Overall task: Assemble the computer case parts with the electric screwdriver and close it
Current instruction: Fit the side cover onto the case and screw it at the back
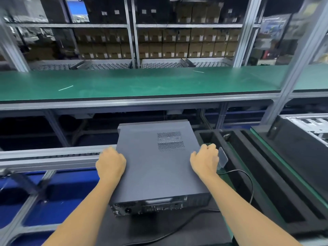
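The green bench (142, 84) spans the far side, with racks of boxes (186, 43) stacked behind it. Nearer, a roller rail (53, 155) runs in from the left, and black foam trays (248, 167) are set out on the right, beside a second, open chassis (308, 126) at the frame's edge.

The case (156, 167) is seen lying flat in the middle, its back panel of ports (150, 208) turned toward the person and its far end reaching out past the rail. Its cover is on and appears flush all round, so closing is judged done or nearly so. Whether the cover screws are fitted cannot be told; no screwdriver is visible.

The case is gripped at both long edges. The left hand (111, 163) is curled over the left edge, and the right hand (205, 159) over the right edge, fingers bent down the sides. What remains is judged to be a final seating or a handing-on along the line. A black cable (248, 183) trails on the mat at the right.
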